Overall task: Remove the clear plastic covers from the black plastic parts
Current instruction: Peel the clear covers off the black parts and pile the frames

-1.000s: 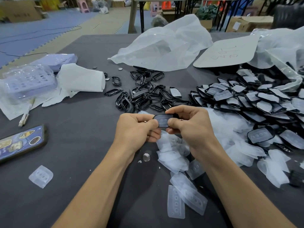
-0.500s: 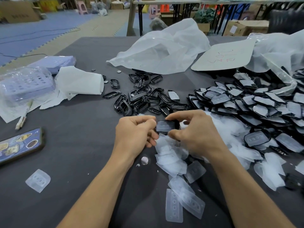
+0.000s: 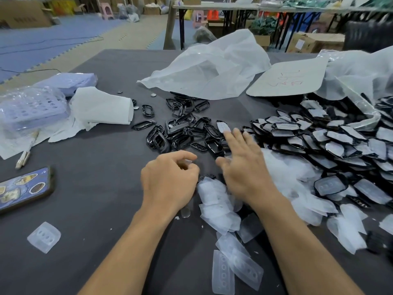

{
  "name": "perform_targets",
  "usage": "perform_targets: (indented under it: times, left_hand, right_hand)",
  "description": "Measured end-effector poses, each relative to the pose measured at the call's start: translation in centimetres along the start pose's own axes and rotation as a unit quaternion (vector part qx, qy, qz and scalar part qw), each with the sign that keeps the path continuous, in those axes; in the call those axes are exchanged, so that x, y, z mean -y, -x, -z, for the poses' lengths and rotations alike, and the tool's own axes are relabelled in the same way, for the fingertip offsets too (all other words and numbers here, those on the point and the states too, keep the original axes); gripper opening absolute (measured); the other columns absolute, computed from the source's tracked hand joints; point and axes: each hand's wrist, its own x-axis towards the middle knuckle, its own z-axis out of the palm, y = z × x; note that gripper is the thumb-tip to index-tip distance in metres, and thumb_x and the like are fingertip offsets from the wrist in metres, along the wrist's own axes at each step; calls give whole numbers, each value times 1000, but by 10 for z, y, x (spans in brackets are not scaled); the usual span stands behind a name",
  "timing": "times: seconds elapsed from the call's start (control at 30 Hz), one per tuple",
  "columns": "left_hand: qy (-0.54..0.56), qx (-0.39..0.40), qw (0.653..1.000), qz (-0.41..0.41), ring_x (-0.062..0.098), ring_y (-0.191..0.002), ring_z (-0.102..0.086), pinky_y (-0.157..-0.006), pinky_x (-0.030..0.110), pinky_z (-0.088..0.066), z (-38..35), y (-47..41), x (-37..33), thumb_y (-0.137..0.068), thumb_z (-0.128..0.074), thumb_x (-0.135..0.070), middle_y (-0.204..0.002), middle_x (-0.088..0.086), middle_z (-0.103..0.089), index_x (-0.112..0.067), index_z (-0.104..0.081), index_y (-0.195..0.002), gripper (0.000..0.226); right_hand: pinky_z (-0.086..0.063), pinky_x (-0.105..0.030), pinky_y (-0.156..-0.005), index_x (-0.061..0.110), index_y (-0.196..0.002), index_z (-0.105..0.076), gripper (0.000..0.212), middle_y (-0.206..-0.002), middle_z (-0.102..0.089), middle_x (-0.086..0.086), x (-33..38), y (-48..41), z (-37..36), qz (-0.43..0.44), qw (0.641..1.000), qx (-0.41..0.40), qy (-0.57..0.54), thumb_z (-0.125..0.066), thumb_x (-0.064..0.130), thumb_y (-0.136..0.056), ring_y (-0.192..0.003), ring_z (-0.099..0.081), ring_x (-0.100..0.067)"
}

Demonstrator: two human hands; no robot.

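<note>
The left hand (image 3: pixel 168 179) is curled, thumb and forefinger pinching a small clear cover (image 3: pixel 188 162) just above the dark counter (image 3: pixel 95 199). The right hand (image 3: pixel 244 167), blurred, has its fingers (image 3: pixel 231 139) straight and spread, holding nothing, over the stripped black frames (image 3: pixel 180 133). At the right lie heaped covered black parts (image 3: pixel 340 141), with peeled covers (image 3: pixel 217 201) piled between the wrists

Beyond the dark grey tabletop (image 3: pixel 102 188), blue foam mats (image 3: pixel 53 37) cover the floor to its far left, edged by a beige strip (image 3: pixel 131 37). Straight behind the tabletop stands a long table on black legs (image 3: pixel 212 6). Cardboard boxes (image 3: pixel 314 42) sit past its far right corner.
</note>
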Motion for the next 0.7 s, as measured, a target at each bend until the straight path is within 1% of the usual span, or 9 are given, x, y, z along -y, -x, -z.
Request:
perform_targets:
  times: [0.07, 0.13, 0.23, 0.3, 0.33, 0.43, 0.53, 0.63, 0.7]
  left_hand:
    - [-25, 30, 999, -35, -2, -86, -60, -81, 17, -40, -1, 0, 2, -80, -67, -25, -81, -31, -70, -46, -79, -98, 30]
    - [-27, 71, 995, -67, -3, -100, -58, -85, 7, -36, -3, -1, 6, -80, -64, -12, -102, -27, -72, -41, -80, -101, 39]
    - [-13, 101, 991, -89, -4, -108, -54, -80, -10, -27, -6, -2, 9, -80, -61, 1, -95, -30, -67, -32, -83, -92, 41]
    - [-5, 99, 992, -75, -4, -106, -60, -88, -5, -36, -6, -3, 10, -83, -62, -1, -98, -31, -68, -35, -83, -91, 40]
    - [-4, 96, 993, -67, -1, -104, -64, -93, 6, -46, -6, -3, 11, -84, -63, -4, -103, -26, -72, -37, -83, -93, 39]
    - [1, 64, 997, -40, 14, -95, -71, -90, 31, -57, -2, -4, 12, -83, -71, -14, -98, -13, -78, -43, -81, -100, 35]
    - [-4, 28, 1000, 6, 7, -102, -71, -96, 35, -55, 6, -7, 12, -76, -81, -26, -95, -25, -77, -46, -76, -114, 43]
    - [10, 24, 999, 23, 2, -97, -70, -101, 33, -53, 9, -10, 13, -74, -82, -20, -86, -36, -71, -42, -74, -119, 51]
    - [35, 13, 999, 11, -2, -89, -71, -98, 27, -54, 9, -11, 14, -76, -75, -7, -80, -35, -71, -38, -74, -122, 55]
  right_hand:
    - [3, -37, -128, 25, -163, -20, 64, -171, -20, 4, -7, -1, -7, 16, 996, 47, 71, -44, 39, -106, -158, -8, -19]
    - [0, -36, -127, 22, -157, -36, 54, -162, -39, 2, -8, 1, -7, 17, 996, 38, 77, -45, 33, -105, -153, -24, -18]
    - [-14, -35, -124, 21, -119, -66, 24, -117, -70, 2, -2, 0, 1, 1, 999, -25, 22, -60, 19, -97, -122, -56, -18]
    - [-25, -36, -120, 19, -96, -70, 6, -93, -72, 2, 0, 1, 6, -3, 999, -46, 11, -68, 16, -91, -102, -60, -20]
    - [-29, -37, -117, 18, -90, -70, 3, -86, -72, 1, 0, 2, 7, -2, 999, -52, 10, -70, 16, -90, -97, -58, -20]
    - [-30, -35, -118, 16, -88, -73, 11, -79, -72, 0, 0, 4, 8, 2, 998, -62, -14, -70, 6, -86, -90, -52, -15]
    - [-21, -25, -121, 17, -87, -75, 26, -78, -72, 4, 5, 6, 10, 27, 996, -67, -58, -66, -6, -79, -83, -63, -15]
    - [-40, -34, -110, 19, -84, -77, 27, -73, -71, 8, 9, 9, 9, 61, 989, -96, -93, -70, -6, -79, -77, -64, -13]
    - [-46, -37, -103, 23, -96, -79, 27, -84, -72, 7, 11, 10, 9, 54, 989, -116, -80, -72, 0, -82, -94, -64, -16]
